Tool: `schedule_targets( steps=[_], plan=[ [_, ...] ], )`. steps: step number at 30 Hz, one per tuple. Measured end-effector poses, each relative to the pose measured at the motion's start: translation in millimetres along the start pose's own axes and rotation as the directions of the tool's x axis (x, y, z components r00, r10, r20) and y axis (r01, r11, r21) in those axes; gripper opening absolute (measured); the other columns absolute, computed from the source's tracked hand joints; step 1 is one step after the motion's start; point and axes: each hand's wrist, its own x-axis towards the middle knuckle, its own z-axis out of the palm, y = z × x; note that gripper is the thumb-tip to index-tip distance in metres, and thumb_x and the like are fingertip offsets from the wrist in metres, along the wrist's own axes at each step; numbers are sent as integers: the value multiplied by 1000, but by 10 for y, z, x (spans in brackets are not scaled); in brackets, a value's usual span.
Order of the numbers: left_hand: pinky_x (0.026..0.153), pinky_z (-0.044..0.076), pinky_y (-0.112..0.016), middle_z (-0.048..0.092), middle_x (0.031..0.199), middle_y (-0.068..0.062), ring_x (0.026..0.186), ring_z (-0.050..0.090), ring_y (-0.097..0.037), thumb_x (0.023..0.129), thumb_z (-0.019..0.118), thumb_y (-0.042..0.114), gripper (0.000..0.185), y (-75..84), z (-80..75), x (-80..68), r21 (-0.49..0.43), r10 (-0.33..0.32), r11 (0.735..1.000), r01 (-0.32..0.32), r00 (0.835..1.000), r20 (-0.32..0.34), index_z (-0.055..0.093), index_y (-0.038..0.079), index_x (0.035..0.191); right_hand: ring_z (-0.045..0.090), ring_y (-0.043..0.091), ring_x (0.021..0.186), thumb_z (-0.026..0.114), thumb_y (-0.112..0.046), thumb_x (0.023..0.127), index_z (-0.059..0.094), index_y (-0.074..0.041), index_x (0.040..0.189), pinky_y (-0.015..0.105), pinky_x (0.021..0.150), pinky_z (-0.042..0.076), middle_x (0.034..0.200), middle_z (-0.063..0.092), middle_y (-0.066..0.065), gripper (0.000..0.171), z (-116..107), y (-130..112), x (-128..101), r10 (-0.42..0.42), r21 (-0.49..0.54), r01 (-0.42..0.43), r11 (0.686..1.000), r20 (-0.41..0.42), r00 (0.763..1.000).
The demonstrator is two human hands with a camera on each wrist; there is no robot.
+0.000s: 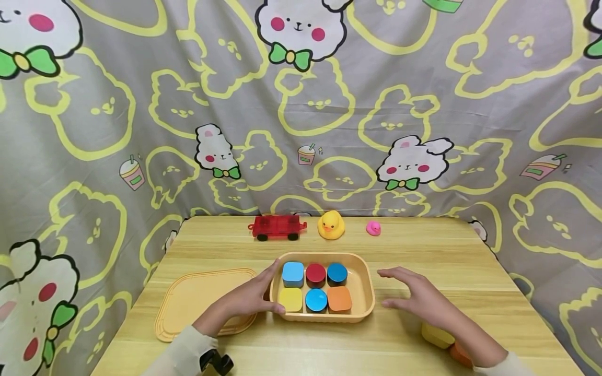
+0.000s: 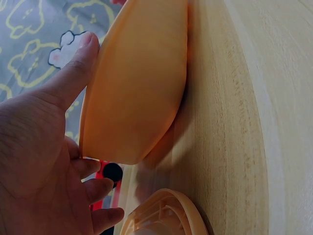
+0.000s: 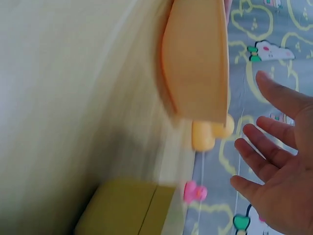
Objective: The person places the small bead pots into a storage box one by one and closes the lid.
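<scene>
A shallow light-orange plastic box (image 1: 361, 292) stands on the table with several blocks inside. A light blue block (image 1: 293, 273), a red block (image 1: 315, 274) and a dark blue block (image 1: 337, 273) form the back row. In front lie a yellow block (image 1: 290, 299), a bright blue round block (image 1: 316, 300) and an orange block (image 1: 339, 299). My left hand (image 1: 251, 295) holds the box's left end, thumb at the front corner and index finger at the back corner. My right hand (image 1: 420, 297) hovers apart from its right end, fingers spread, holding nothing.
A matching lid (image 1: 199, 303) lies to the left, partly under my left forearm. Along the back stand a red toy wagon (image 1: 277, 226), a yellow rubber duck (image 1: 331, 225) and a small pink duck (image 1: 373, 228). Beneath my right forearm are a yellow block (image 1: 436, 336) and an orange one (image 1: 460, 355).
</scene>
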Motion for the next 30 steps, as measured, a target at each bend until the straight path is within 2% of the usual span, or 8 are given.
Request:
schedule_targets(
  steps=[4,9,11,16,21,25,30],
  plan=[
    [120,29,-60,8,173,-13,156,19,-38,85,82,50,121,14,-5,-5,-4,-1,1000,1,1000,-1,1,15,168,60,32,127,85,-42,83,62,-18,141,59,101,50,138,65,0,67,-109,110,-170,47,-1,-47,999,20,999],
    [120,28,-60,7,173,-12,156,18,-38,85,82,50,121,4,-3,-4,-4,-2,1000,2,1000,-1,0,15,168,54,40,133,84,-48,82,57,-17,146,62,101,47,144,60,7,76,-210,262,-365,112,21,-115,993,96,989],
    [120,29,-60,7,173,-11,156,18,-38,85,82,51,121,-2,0,-3,-2,-3,1000,3,1000,0,0,16,168,53,40,134,83,-50,81,55,-17,148,58,101,49,146,58,8,79,-239,317,-434,130,4,-131,991,115,985],
    [120,29,-59,7,173,-11,157,18,-37,85,81,50,121,-9,3,0,-3,0,1000,0,1000,3,-1,16,168,53,36,132,82,-56,79,54,-15,149,34,97,52,145,59,6,86,-283,462,-588,148,-76,-139,987,137,979],
    [120,29,-59,7,173,-11,156,18,-37,85,82,50,121,-9,1,2,-4,1,1000,-1,1000,6,-1,16,167,59,33,124,82,-58,79,51,-12,151,28,90,51,144,59,10,90,-295,598,-701,161,-91,-145,985,212,964],
    [120,29,-59,7,173,-12,156,19,-38,85,82,50,121,-7,0,4,-2,2,1000,-2,1000,5,-1,15,167,62,18,117,84,-52,80,51,-7,149,23,86,50,143,59,14,89,-299,671,-754,167,-47,-160,986,256,952],
    [120,29,-60,8,173,-12,156,19,-38,85,82,50,121,2,-4,5,-5,-2,1000,2,1000,5,0,15,167,55,-1,116,86,-49,79,56,-8,145,18,86,48,141,61,13,83,-275,718,-778,192,-20,-194,981,287,938]
  ],
)
